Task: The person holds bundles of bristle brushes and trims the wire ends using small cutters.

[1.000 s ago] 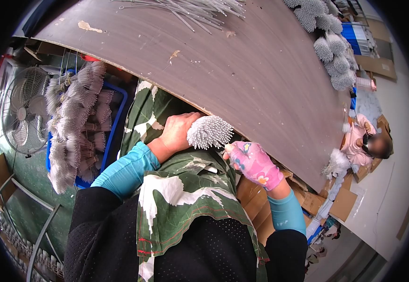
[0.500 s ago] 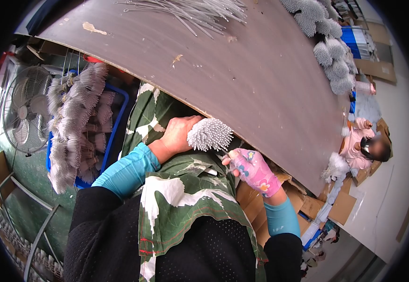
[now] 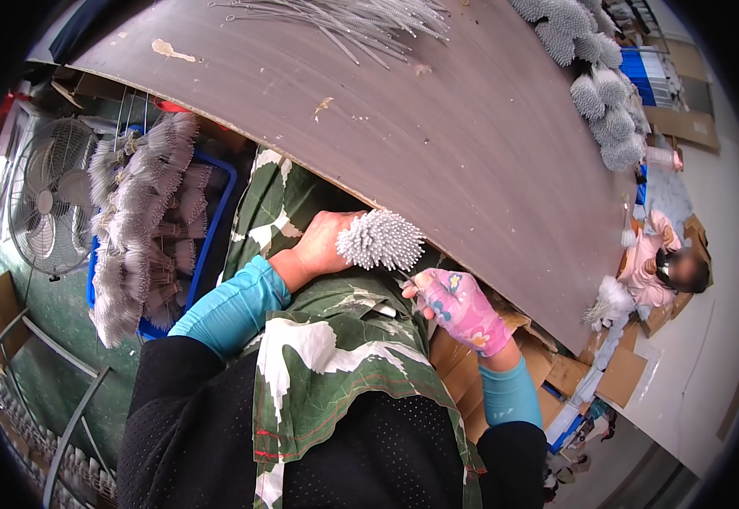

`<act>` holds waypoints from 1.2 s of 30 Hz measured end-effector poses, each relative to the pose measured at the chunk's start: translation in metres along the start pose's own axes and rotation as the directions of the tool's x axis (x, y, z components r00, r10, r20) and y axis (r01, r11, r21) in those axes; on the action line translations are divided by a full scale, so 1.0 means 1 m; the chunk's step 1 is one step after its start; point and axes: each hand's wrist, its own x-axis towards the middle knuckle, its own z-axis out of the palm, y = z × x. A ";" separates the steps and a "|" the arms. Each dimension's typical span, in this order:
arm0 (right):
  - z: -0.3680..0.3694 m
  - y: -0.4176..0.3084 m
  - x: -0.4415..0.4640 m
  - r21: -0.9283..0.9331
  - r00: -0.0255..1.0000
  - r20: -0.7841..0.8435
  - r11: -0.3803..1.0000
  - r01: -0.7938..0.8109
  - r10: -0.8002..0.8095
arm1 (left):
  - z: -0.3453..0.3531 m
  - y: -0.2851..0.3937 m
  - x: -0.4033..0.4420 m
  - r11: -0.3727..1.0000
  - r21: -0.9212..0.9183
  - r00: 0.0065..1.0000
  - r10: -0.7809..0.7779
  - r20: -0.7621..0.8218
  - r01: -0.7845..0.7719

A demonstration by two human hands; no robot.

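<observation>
A bundle of thin straw brushes (image 3: 381,240) with grey-white bristle tips points up toward me, just below the table edge. My left hand (image 3: 327,242), bare, is wrapped round the bundle from the left; most of its fingers are hidden behind the tips. My right hand (image 3: 459,307) wears a pink flowered glove with bare fingertips. Its thumb and fingers are pinched together right beside the bundle's lower right. A thin dark strand shows at those fingertips, too small to name. Both hands are above my camouflage apron (image 3: 335,339).
Loose straw brushes (image 3: 344,21) lie on the brown table (image 3: 437,127), with tied bundles (image 3: 603,110) along its far right side. At left, a blue crate (image 3: 217,229) holds many bundles beside a floor fan (image 3: 51,195). A co-worker in pink (image 3: 645,263) sits at right. Cardboard boxes (image 3: 459,365) stand under the table.
The bundle's tips have tilted slightly and spread a little in my left hand. My right hand stays pinched in nearly the same spot. The whole view has shifted slightly.
</observation>
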 end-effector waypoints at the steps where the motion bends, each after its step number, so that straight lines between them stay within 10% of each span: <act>1: 0.000 -0.004 0.000 -0.048 1.000 0.001 0.999 0.010 -0.010 | 0.001 -0.001 0.000 1.000 -0.002 1.000 0.005 -0.005 -0.005; 36: 0.031 0.021 0.010 0.124 0.986 -0.163 0.991 0.038 -0.018 | 0.010 -0.001 -0.004 1.000 0.019 0.995 0.011 -0.101 -0.009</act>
